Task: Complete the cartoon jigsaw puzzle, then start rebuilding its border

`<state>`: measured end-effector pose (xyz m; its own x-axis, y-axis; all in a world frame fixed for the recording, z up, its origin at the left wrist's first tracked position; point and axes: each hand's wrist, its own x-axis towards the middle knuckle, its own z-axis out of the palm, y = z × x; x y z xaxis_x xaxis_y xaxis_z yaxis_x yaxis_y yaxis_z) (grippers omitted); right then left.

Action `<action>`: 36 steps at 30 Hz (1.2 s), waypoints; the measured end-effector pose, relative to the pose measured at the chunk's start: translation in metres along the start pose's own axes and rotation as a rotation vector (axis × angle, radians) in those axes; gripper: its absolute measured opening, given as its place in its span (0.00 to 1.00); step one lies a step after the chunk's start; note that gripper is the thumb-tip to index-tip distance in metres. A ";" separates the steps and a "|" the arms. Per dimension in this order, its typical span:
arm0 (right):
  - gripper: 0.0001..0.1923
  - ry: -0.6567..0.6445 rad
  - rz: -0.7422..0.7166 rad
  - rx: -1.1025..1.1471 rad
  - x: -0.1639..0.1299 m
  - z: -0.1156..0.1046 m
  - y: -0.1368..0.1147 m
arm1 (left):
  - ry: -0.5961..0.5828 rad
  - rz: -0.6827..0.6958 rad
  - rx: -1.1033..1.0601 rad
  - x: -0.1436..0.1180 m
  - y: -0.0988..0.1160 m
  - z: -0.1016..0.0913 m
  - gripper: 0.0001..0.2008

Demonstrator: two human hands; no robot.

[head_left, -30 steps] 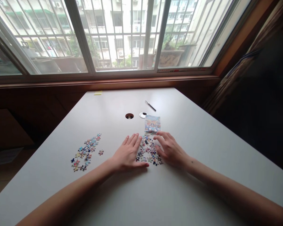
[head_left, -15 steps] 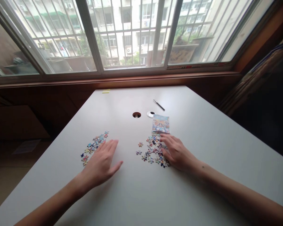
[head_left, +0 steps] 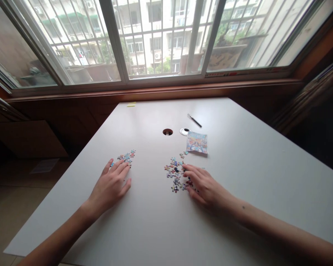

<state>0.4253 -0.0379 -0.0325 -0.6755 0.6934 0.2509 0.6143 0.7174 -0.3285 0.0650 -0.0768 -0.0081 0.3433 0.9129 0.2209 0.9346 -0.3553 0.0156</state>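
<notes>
Small jigsaw puzzle pieces lie in two loose groups on a white table (head_left: 152,221). Over the left group of puzzle pieces (head_left: 126,156) rests my left hand (head_left: 111,184), palm down with fingers spread, hiding part of the group. My right hand (head_left: 203,184) lies along the right edge of the other group of puzzle pieces (head_left: 175,171). Its fingers are apart and slightly bent, with the fingertips at the pieces; some are covered by the hand. Neither hand grips a piece that I can see.
Behind the right group lies a colourful printed packet (head_left: 197,142). Beyond it are a round grommet cover (head_left: 184,132), a cable hole (head_left: 167,132) and a pen (head_left: 194,120). A yellow sticky note (head_left: 131,104) is at the far edge, below a barred window (head_left: 160,40).
My right hand has swept its puzzle pieces leftward into a tighter group, away from the packet. My left hand has shifted over its pieces, its fingers spreading. The camera view has turned slightly.
</notes>
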 end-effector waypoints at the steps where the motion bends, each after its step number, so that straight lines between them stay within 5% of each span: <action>1: 0.14 -0.023 -0.028 0.026 0.000 -0.002 -0.005 | -0.005 -0.003 -0.019 0.004 0.004 0.001 0.25; 7: 0.18 0.013 0.051 0.011 -0.004 -0.026 0.006 | -0.237 0.281 -0.204 0.041 0.050 0.018 0.48; 10: 0.24 0.052 0.186 -0.110 -0.020 -0.026 0.023 | -0.266 0.335 -0.252 0.068 0.072 0.031 0.58; 13: 0.30 0.014 0.149 -0.170 -0.036 -0.013 0.024 | -0.253 0.384 -0.292 0.096 0.090 0.043 0.62; 18: 0.34 -0.054 0.026 -0.157 -0.034 0.000 0.002 | -0.195 0.484 -0.384 0.120 0.108 0.048 0.57; 22: 0.32 -0.028 0.053 -0.094 -0.026 -0.010 0.014 | -0.203 0.433 -0.484 0.114 0.089 0.038 0.58; 28: 0.26 0.046 0.110 -0.075 -0.009 -0.018 0.042 | -0.070 0.332 -0.603 0.097 0.047 0.031 0.23; 36: 0.25 0.042 0.045 -0.078 0.031 -0.008 0.041 | 0.069 0.361 -0.610 0.092 0.049 0.042 0.16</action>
<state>0.4332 0.0138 -0.0310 -0.6300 0.7259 0.2759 0.6744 0.6876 -0.2692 0.1465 -0.0016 -0.0279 0.5962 0.7091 0.3764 0.5380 -0.7009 0.4682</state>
